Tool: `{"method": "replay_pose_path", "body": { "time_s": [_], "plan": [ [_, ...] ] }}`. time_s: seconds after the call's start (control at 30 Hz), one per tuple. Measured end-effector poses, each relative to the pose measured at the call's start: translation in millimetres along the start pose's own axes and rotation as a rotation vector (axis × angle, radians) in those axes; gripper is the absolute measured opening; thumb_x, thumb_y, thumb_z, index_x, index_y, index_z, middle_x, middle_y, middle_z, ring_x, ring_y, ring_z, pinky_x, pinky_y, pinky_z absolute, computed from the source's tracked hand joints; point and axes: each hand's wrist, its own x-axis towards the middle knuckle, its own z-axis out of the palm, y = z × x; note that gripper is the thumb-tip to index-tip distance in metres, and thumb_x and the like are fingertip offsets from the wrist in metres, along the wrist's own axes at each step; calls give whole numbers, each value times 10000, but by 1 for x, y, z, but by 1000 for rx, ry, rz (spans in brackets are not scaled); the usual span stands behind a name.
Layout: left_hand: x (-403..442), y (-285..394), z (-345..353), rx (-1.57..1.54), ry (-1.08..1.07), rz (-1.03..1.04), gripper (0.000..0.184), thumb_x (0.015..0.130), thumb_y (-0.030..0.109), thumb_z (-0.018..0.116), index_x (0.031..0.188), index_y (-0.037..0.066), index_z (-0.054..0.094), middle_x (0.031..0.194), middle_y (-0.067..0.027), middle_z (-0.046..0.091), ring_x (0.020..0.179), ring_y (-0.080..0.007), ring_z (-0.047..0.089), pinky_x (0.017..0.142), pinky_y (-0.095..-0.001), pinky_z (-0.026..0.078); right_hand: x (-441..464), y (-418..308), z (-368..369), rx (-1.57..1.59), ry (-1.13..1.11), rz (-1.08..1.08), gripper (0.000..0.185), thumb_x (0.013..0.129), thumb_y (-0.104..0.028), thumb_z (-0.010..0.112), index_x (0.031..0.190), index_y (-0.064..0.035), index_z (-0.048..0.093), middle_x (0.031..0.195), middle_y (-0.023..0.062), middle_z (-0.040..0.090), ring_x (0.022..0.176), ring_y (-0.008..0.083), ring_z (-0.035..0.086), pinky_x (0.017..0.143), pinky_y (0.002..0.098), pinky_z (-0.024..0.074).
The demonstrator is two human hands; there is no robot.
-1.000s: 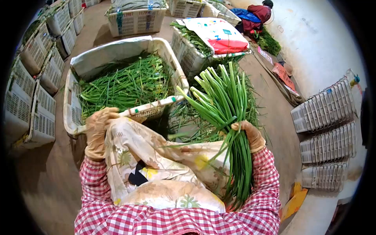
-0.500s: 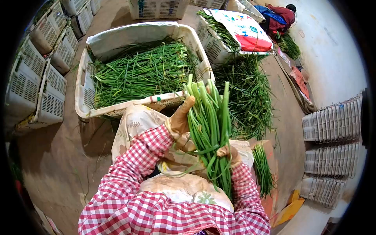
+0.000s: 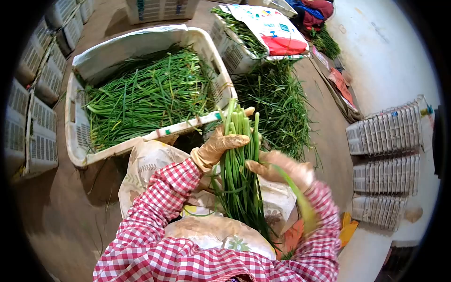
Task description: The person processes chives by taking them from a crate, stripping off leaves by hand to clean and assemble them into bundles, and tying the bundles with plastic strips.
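Note:
A bunch of green chives [image 3: 237, 174] stands over my lap, pale cut ends up and leaves hanging down. My left hand [image 3: 218, 146], in a tan glove, wraps round its upper part with the thumb across the stalks. At the bunch's right side is my right hand [image 3: 282, 170], gloved and blurred by motion. A loose yellow-green leaf [image 3: 298, 199] trails from its fingers. A pale, flower-printed apron [image 3: 206, 230] covers my lap. Ahead on the left, a white plastic crate [image 3: 75, 124] holds a heap of loose chives [image 3: 150, 94].
A heap of leafy greens [image 3: 277, 108] lies right of the crate. Behind it, another crate [image 3: 230, 49] carries a printed sack [image 3: 265, 28]. Crates [image 3: 42, 134] line the left side; stacked crates [image 3: 385, 134] stand along the right wall. A person [image 3: 319, 9] is at the far right.
My right hand has risen from the lower leaves to the bunch's upper right side, and a leaf now trails from it. My left thumb has folded over the stalks. The view has shifted.

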Motion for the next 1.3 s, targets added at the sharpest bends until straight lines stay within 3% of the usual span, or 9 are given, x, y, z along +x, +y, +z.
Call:
{"method": "replay_pose_path", "body": {
  "time_s": [0.17, 0.27, 0.4, 0.67, 0.83, 0.97, 1.07, 1.13, 1.3],
  "plan": [
    [15, -6, 12, 282, -24, 0, 827, 722, 240, 773, 1407, 72, 342, 1051, 36, 527, 934, -77, 490, 876, -229, 390, -1, -6, -139, -27, 234, -211, 528, 872, -574, 466, 974, -100, 676, 944, 88, 682, 911, 210, 629, 872, 383, 469],
    [21, 1, 35, 142, -116, -84, 800, 724, 251, 781, 1388, 79, 369, 1097, -9, 565, 912, -108, 541, 838, -268, 440, 30, -15, -172, -185, 379, -777, 375, 948, -394, 426, 1146, -127, 601, 1067, 76, 632, 1094, 190, 549, 1053, 393, 329],
    [10, -1, 30, -29, -50, -282, 730, 747, 210, 750, 1360, 70, 380, 1177, -47, 560, 957, -158, 583, 850, -320, 486, 46, -26, -114, -77, -61, -332, 409, 959, -287, 407, 1331, -131, 467, 1343, 93, 488, 1268, 203, 422, 1120, 419, 235],
    [16, -8, 12, -191, -117, 2, 938, 776, 487, 666, 1465, 119, 147, 1268, -221, 484, 1114, -277, 540, 945, -407, 460, 29, 27, -83, 287, 679, -821, 526, 965, -394, 405, 1345, -30, 401, 1358, 158, 442, 1254, 185, 429, 1064, 307, 340],
    [20, -16, 1, -246, -70, 34, 954, 769, 488, 679, 1465, 121, 140, 1243, -225, 499, 1116, -278, 545, 931, -407, 475, -5, 26, 17, 293, 126, 167, 641, 936, -550, 341, 1318, -44, 432, 962, 267, 622, 943, 379, 615, 825, 433, 486],
    [20, -21, 2, 59, -101, -116, 935, 763, 329, 730, 1463, 104, 152, 1029, -171, 617, 900, -250, 636, 788, -344, 525, -8, 10, 40, -100, 251, 129, 708, 923, -614, 276, 1032, -1, 614, 895, 258, 616, 778, 317, 651, 695, 438, 517],
    [24, -21, -2, -9, -151, -75, 901, 766, 263, 721, 1459, 89, 170, 936, -152, 635, 804, -207, 637, 725, -319, 535, 7, 50, 16, 739, -72, 7, 1026, 750, -842, 239, 1372, -38, 380, 1175, 242, 576, 1131, 338, 537, 879, 444, 465],
    [26, -17, 3, -9, -185, -120, 856, 776, 239, 708, 1443, 66, 199, 908, -122, 642, 799, -190, 636, 708, -311, 537, 42, 95, 23, 1133, -39, -79, 1116, 720, -868, 215, 1305, 58, 430, 1115, 190, 612, 992, 270, 600, 777, 388, 492],
    [28, -22, 3, -21, -92, -152, 718, 808, 224, 673, 1387, 29, 296, 978, -106, 614, 813, -181, 634, 734, -311, 551, 77, 65, 29, 1492, 176, -511, 503, 934, -513, 435, 1103, -53, 547, 634, -51, 510, 617, 59, 523, 489, 207, 389]
  ]
}}
